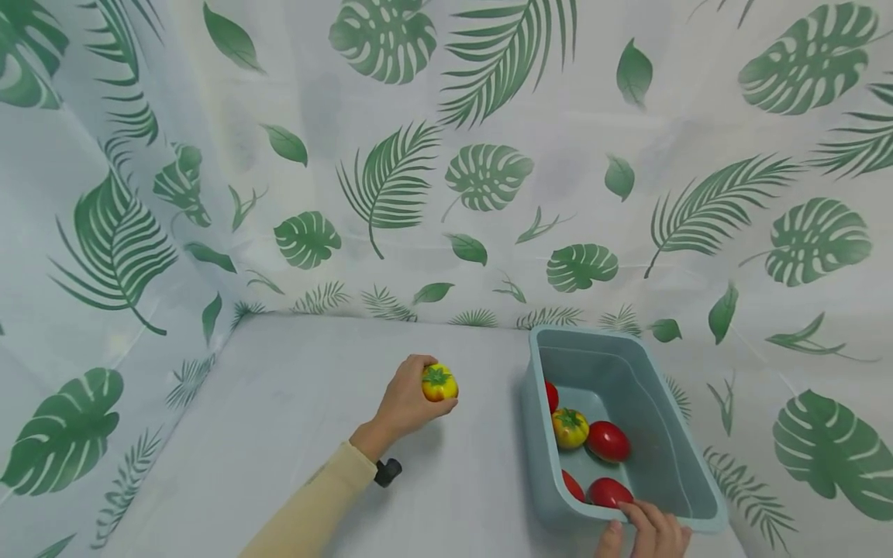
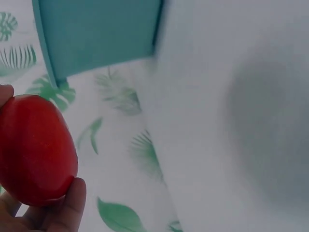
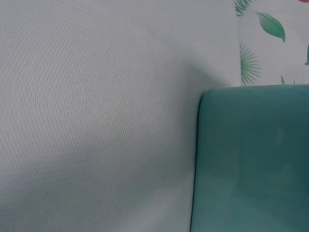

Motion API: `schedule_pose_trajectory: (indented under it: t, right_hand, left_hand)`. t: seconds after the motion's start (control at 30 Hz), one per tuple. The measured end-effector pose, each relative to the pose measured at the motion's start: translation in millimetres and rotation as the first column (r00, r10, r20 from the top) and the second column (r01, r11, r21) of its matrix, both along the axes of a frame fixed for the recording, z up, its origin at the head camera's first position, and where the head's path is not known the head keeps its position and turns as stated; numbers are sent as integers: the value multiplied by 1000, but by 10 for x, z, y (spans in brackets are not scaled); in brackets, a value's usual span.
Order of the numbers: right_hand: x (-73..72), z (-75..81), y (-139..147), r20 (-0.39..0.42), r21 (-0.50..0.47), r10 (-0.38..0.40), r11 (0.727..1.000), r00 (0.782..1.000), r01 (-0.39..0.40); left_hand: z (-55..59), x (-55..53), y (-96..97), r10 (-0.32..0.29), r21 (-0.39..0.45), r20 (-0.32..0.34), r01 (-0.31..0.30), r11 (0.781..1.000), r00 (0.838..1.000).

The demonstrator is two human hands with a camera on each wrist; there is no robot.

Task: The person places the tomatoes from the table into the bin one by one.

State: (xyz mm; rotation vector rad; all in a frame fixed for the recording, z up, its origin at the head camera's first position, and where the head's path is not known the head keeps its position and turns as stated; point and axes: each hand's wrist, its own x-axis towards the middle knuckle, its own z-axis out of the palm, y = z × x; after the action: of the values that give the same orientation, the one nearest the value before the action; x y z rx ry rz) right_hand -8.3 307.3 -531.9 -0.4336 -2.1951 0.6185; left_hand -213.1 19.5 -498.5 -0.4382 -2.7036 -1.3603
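My left hand (image 1: 408, 399) grips a toy tomato (image 1: 439, 384), yellow on top with a green leafy crown, held above the white table left of the bin. In the left wrist view the glossy red underside of the tomato (image 2: 36, 150) shows between the fingertips (image 2: 75, 200). At the bin's near edge, my right hand (image 1: 652, 531) holds the rim, its fingers bent over the top and the thumb outside. The blue-grey plastic bin (image 1: 670, 434) has several tomatoes in it, among them a yellow one (image 1: 570, 428) and a red one (image 1: 608, 442).
The white table (image 1: 293, 434) stretches left of the bin. Leaf-printed sheeting (image 1: 488, 256) rises behind it and along both sides. A small black object (image 1: 387, 472) sits at the left wrist. In the right wrist view the bin's outer wall (image 3: 251, 159) stands beside the tabletop.
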Motion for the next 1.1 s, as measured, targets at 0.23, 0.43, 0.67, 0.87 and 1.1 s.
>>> schedule_pose_trajectory:
  t: [0.23, 0.43, 0.67, 0.87, 1.1]
  right_hand:
    - [2, -7, 28, -24, 14, 25, 1000, 999, -25]
    - [6, -16, 42, -4, 21, 36, 999, 999, -35]
    - [2, -18, 67, -25, 19, 49, 999, 998, -49]
    - [13, -24, 77, -12, 25, 44, 999, 999, -44]
    - [-37, -94, 125, -88, 31, 84, 996, 993, -81]
  left_hand:
    - [307, 109, 388, -166, 30, -84, 168, 985, 983]
    - [519, 175, 667, -224, 95, -144, 238, 967, 964]
    - [700, 207, 904, -282, 135, -143, 301, 944, 949]
    - [760, 257, 1136, -380, 167, -127, 398, 902, 916]
    - [747, 315, 1436, -487, 13, -194, 499, 867, 851]
